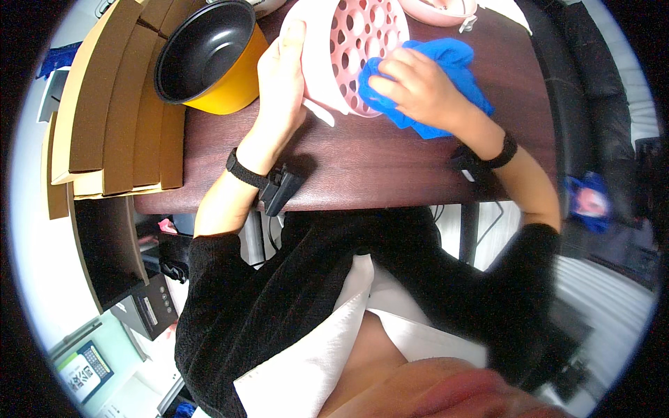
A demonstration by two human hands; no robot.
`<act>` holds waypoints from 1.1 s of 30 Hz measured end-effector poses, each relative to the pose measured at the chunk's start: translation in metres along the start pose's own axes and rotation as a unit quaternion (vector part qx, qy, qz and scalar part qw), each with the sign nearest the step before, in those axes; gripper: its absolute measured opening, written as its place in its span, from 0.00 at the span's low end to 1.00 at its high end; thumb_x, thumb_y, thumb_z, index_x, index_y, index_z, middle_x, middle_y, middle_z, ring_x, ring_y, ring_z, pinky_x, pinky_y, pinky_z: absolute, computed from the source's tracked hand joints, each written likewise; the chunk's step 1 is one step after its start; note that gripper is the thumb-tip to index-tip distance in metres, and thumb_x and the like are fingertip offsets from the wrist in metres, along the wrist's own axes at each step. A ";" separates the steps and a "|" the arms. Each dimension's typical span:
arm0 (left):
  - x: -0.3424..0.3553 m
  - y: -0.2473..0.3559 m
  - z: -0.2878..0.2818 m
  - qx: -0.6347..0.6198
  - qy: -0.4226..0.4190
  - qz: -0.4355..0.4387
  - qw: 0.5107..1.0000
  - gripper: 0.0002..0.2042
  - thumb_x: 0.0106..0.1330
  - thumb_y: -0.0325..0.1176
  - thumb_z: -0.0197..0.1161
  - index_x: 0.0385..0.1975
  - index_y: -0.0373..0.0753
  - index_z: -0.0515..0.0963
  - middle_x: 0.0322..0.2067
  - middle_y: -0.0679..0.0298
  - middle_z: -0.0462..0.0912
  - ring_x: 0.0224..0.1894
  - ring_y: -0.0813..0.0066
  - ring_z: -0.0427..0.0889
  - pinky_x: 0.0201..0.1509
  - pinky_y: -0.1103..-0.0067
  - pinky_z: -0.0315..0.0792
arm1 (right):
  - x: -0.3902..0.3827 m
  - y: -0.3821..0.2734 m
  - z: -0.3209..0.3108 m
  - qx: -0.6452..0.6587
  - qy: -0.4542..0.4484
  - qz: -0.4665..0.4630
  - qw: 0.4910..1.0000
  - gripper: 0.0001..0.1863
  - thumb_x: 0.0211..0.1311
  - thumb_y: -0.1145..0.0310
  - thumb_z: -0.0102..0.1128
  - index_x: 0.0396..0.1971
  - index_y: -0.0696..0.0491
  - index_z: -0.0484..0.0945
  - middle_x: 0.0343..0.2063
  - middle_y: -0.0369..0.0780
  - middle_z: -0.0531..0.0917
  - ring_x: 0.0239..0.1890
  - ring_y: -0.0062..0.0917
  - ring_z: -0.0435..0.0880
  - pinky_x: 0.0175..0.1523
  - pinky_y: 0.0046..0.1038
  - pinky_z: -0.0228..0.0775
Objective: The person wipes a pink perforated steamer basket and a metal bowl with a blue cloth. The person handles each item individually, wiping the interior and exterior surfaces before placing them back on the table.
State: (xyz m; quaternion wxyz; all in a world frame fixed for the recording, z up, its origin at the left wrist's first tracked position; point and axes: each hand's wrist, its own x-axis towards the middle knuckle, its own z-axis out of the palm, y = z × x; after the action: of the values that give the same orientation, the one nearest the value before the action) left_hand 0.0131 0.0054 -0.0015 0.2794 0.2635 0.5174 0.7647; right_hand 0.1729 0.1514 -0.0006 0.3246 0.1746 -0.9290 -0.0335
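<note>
While wiped: one pink strainer [348, 52], one blue cloth [446, 76]

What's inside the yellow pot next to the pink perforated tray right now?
The yellow pot shows only its bare black lining; nothing visible inside. Its near rim hides part of the bottom, so that patch cannot be checked.

Both hands [282, 76] [414, 87] raised, fingers curled.

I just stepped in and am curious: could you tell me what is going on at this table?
A person is wiping a pink perforated tray with a blue cloth. The left hand grips the tray's rim and holds it tilted above the dark wooden table, while the right hand presses the cloth against its holed face. A yellow pot with a black inside stands to the left, beside flattened cardboard.
</note>
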 end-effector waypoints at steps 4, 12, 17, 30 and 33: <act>-0.005 0.003 0.003 0.009 0.007 0.001 1.000 0.21 0.73 0.46 0.48 0.49 0.31 0.74 0.42 0.60 0.80 0.40 0.76 0.79 0.45 0.78 0.75 | 0.002 0.008 -0.006 0.018 -0.024 -0.032 0.999 0.11 0.50 0.68 0.56 0.37 0.47 0.75 0.36 0.36 0.75 0.39 0.29 0.76 0.43 0.29 0.73; -0.013 -0.003 0.008 0.073 0.038 0.050 0.995 0.20 0.73 0.45 0.49 0.46 0.31 0.75 0.38 0.62 0.80 0.36 0.79 0.77 0.41 0.82 0.73 | 0.007 -0.045 0.007 0.137 0.081 0.354 0.921 0.14 0.56 0.66 0.63 0.36 0.56 0.71 0.31 0.47 0.79 0.31 0.44 0.81 0.34 0.38 0.74; -0.018 -0.003 0.009 0.084 0.034 0.065 0.994 0.20 0.73 0.46 0.49 0.44 0.31 0.76 0.36 0.64 0.81 0.34 0.82 0.76 0.40 0.84 0.71 | 0.003 -0.046 0.013 0.279 0.105 0.492 0.818 0.11 0.63 0.63 0.58 0.35 0.57 0.76 0.23 0.47 0.82 0.26 0.40 0.83 0.33 0.33 0.75; -0.005 -0.003 0.003 -0.006 0.071 0.037 0.997 0.18 0.71 0.45 0.54 0.34 0.33 0.77 0.29 0.70 0.77 0.29 0.86 0.71 0.36 0.84 0.68 | -0.019 -0.004 -0.043 0.475 0.295 0.629 0.540 0.13 0.65 0.59 0.57 0.40 0.53 0.78 0.33 0.35 0.83 0.34 0.18 0.82 0.44 0.24 0.75; -0.004 -0.001 0.003 -0.008 0.076 0.027 0.997 0.17 0.71 0.44 0.54 0.37 0.33 0.77 0.31 0.68 0.80 0.31 0.85 0.74 0.38 0.84 0.70 | -0.054 0.025 -0.045 0.386 0.382 0.576 0.611 0.11 0.65 0.61 0.57 0.38 0.53 0.77 0.31 0.33 0.80 0.31 0.16 0.77 0.38 0.20 0.70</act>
State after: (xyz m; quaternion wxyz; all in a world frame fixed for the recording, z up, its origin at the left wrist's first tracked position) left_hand 0.0182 0.0051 -0.0021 0.2209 0.2165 0.5236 0.7938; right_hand 0.2327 0.1956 0.0068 0.5051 -0.2904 -0.5572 0.5917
